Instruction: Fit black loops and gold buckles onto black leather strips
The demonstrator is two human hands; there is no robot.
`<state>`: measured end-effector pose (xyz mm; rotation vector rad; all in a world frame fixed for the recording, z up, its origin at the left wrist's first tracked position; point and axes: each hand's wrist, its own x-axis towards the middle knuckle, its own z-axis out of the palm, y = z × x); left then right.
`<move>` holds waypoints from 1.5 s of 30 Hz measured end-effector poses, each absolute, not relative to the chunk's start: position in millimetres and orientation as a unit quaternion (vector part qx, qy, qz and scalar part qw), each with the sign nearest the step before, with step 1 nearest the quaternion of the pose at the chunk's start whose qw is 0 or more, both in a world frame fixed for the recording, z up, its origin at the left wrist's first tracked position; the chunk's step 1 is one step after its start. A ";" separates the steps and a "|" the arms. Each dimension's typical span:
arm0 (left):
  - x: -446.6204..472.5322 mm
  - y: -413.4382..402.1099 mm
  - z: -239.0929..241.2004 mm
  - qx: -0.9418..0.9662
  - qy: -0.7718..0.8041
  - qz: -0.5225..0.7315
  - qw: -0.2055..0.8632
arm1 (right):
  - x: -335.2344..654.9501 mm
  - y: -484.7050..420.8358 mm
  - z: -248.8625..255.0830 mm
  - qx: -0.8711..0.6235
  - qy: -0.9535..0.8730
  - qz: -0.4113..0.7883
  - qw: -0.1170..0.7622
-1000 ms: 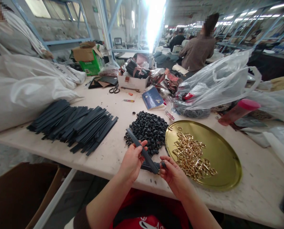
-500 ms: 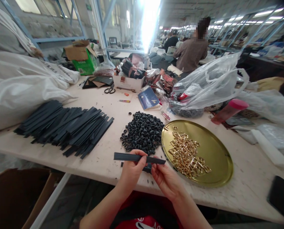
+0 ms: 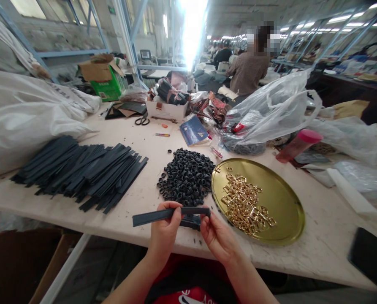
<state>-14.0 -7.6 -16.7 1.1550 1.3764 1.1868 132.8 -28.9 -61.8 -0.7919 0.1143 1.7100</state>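
A dark flat strap (image 3: 150, 217) lies almost level between both hands at the table's near edge. My left hand (image 3: 164, 230) pinches it near the middle, fingers closed over its top edge. My right hand (image 3: 218, 236) grips the strap's right end with pinched fingers. Under the strap, between the hands, sits a small dark piece (image 3: 191, 221). Just beyond lies a heap of black loops (image 3: 186, 177). To the right is a round gold tray (image 3: 286, 198) with several gold buckles (image 3: 245, 204). A pile of dark straps (image 3: 80, 171) lies at the left.
White sacks (image 3: 26, 118) bulge at the left. A clear plastic bag (image 3: 270, 114), a pink bottle (image 3: 297, 145), a blue booklet (image 3: 193, 130), scissors (image 3: 142, 121) and a white box (image 3: 166, 109) lie farther back. A black phone (image 3: 370, 257) sits at the right edge. A person sits beyond.
The strap has swung from a steep diagonal to nearly level and slid leftward through my hands. Both hands have shifted slightly left and nearer the table edge.
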 end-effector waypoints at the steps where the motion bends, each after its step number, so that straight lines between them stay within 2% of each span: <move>1: -13.3 -8.3 -18.0 0.483 0.565 0.481 0.465 | 132.4 -28.8 -61.0 -0.342 0.039 0.733 0.587; 10: -15.6 -5.2 -22.8 0.532 0.571 0.455 0.429 | 137.3 -32.2 -48.2 -0.392 -0.082 0.709 0.580; 17: -9.8 -2.4 -34.7 0.493 0.542 0.413 0.541 | 139.9 -36.1 -57.2 -0.470 -0.196 0.654 0.559; 21: -4.2 -5.4 -32.9 0.519 0.532 0.389 0.544 | 143.4 -37.0 -56.5 -0.500 -0.269 0.612 0.550; 28: -2.6 -19.0 -23.4 0.606 0.544 0.355 0.459 | 147.5 -36.8 -60.0 -0.490 -0.273 0.632 0.535; 34: 3.3 -20.7 -29.2 0.599 0.519 0.371 0.484 | 137.1 -40.3 -58.6 -0.468 -0.263 0.649 0.539; 37: -0.6 -20.8 -23.9 0.582 0.462 0.353 0.568 | 142.8 -40.3 -55.0 -0.428 -0.207 0.671 0.569; 40: -12.1 -19.3 -10.3 0.494 0.373 0.259 0.741 | 157.8 -38.6 -52.3 -0.412 -0.184 0.685 0.572; 42: -18.5 -18.0 -2.4 0.429 0.341 0.179 0.817 | 165.4 -37.9 -50.9 -0.427 -0.217 0.681 0.555; 45: -18.1 -17.7 -0.7 0.476 0.349 0.097 0.802 | 161.7 -39.3 -50.0 -0.477 -0.290 0.640 0.529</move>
